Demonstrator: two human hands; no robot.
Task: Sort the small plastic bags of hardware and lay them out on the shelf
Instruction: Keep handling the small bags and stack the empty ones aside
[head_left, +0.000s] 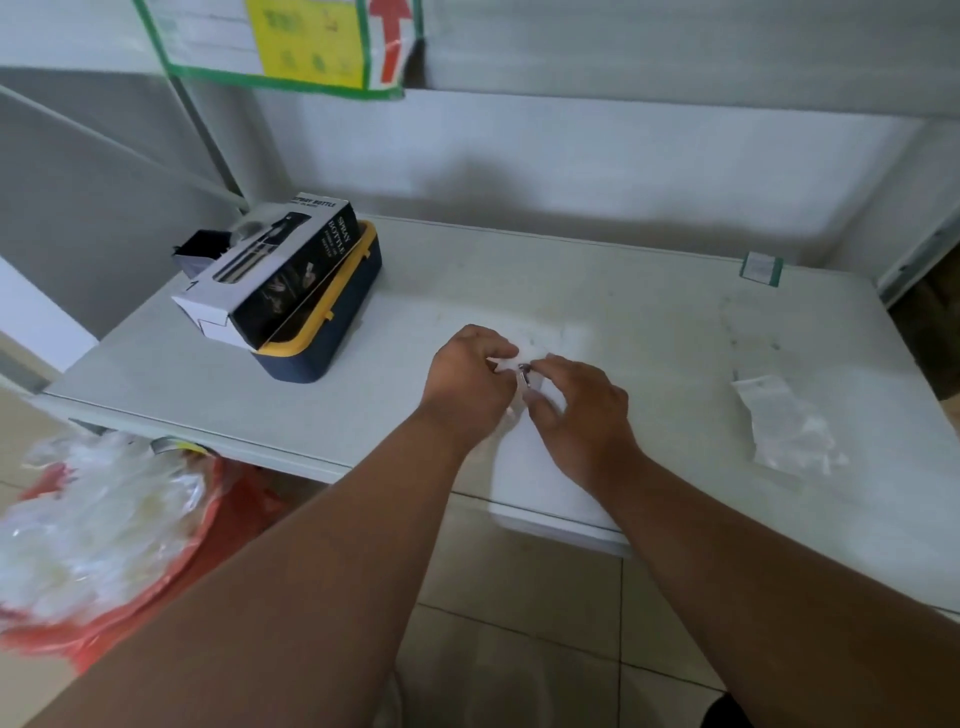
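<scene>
Both hands meet over the middle of the white shelf (623, 312). My left hand (470, 382) and my right hand (579, 410) together pinch a small clear plastic bag (530, 358) with a dark metal piece of hardware inside, held just above the shelf surface. A white sheet (524, 467) lies under the hands and reaches the shelf's front edge. Another small clear bag (784, 421) lies flat on the shelf at the right.
A black and white spray bottle box (270, 270) rests on a blue box with a yellow rim (327, 322) at the shelf's left. A red bag full of clear bags (104, 519) sits low at the left. A green-edged label (761, 267) stands at the back right.
</scene>
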